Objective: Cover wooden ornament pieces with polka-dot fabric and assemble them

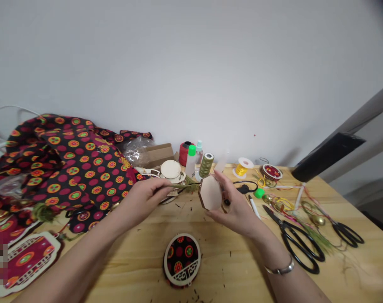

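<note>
My left fingers (161,192) pinch one thin cord (183,186), which runs sideways to the wooden piece (210,193). My right fingers (223,218) grasp this piece above the table (137,261), its long axis nearly upright, pale face toward me.

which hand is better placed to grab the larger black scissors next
Right, most likely: the larger black scissors lie nearer the right hand, though it would first have to release the octagonal wooden piece. The left hand, pinching a thin cord, would have to reach across.
</note>
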A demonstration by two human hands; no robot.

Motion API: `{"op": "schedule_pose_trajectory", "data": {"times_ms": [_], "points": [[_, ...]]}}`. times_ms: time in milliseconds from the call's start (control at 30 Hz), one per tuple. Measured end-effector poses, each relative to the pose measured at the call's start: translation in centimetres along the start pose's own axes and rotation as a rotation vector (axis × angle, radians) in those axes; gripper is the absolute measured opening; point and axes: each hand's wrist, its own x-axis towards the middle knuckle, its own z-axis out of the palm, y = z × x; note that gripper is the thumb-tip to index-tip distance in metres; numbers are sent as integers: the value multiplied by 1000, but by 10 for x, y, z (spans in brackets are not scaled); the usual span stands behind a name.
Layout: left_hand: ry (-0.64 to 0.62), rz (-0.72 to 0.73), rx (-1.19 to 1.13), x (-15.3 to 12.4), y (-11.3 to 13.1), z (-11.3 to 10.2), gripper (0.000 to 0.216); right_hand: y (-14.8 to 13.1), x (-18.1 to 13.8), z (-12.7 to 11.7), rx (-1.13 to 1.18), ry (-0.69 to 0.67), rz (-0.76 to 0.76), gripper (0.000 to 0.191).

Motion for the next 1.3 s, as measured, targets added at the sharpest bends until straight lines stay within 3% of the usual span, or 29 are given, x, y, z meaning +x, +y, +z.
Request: {"op": "schedule_pose_trajectory", "data": {"times_ms": [267, 367, 467, 700, 933, 1100, 1300], "points": [[81, -84, 238, -8, -28, -26, 33, 1, 2, 2, 278, 17, 83, 89], [212, -79, 318, -11, -25, -29, 31, -1, 4, 2, 458, 15, 122, 86], [314, -41, 229, -13, -9, -23, 30, -4, 6, 2, 667, -35, 170, 79], [175, 16, -119, -14, 33, 19, 43, -3, 5, 8, 981, -145, 308, 67], [95, 5, -209, -14, 58, 44, 74, 2, 2, 16, 994, -222, 334, 63], [53, -129, -276, -11, 64, 51, 85, 6, 1, 21, 891, -203, 280, 65], [33, -138, -415, -14, 54, 56, 81, -1, 1, 21, 852, -250, 263, 63]]}}
